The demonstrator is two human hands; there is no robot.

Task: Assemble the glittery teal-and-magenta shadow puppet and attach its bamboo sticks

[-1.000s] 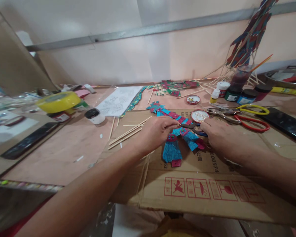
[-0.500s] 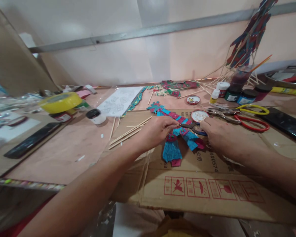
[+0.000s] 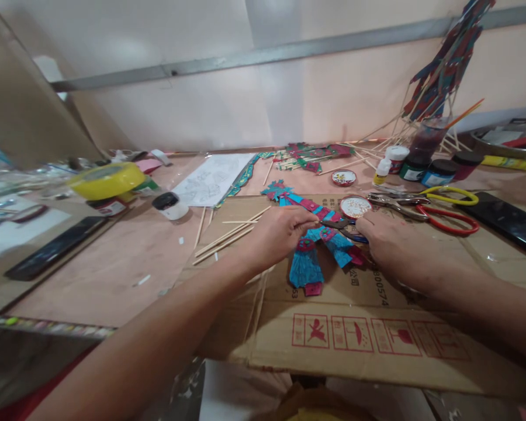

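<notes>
My right hand [image 3: 374,234] is closed round the handles of a pair of pliers [image 3: 335,224], whose jaws point left. At the jaw tips, the fingers of my left hand [image 3: 291,228] are pinched together; what lies between them is too small to make out. Beneath both hands lies a blue and magenta cut-out figure [image 3: 305,272] with jointed limbs, flat on the cardboard [image 3: 333,362]. A round lid of small beads [image 3: 356,207] sits just behind the pliers. Several thin wooden sticks [image 3: 225,237] lie left of my left hand.
Red-handled cutters [image 3: 447,222], yellow-handled scissors [image 3: 449,194] and a black phone [image 3: 508,225] lie at the right. Paint jars [image 3: 438,172] stand behind them. A line drawing [image 3: 214,178], a white cup [image 3: 170,207] and yellow tape [image 3: 107,181] are at the left.
Both hands and the pliers stay almost in the same place. The view has shifted very slightly.
</notes>
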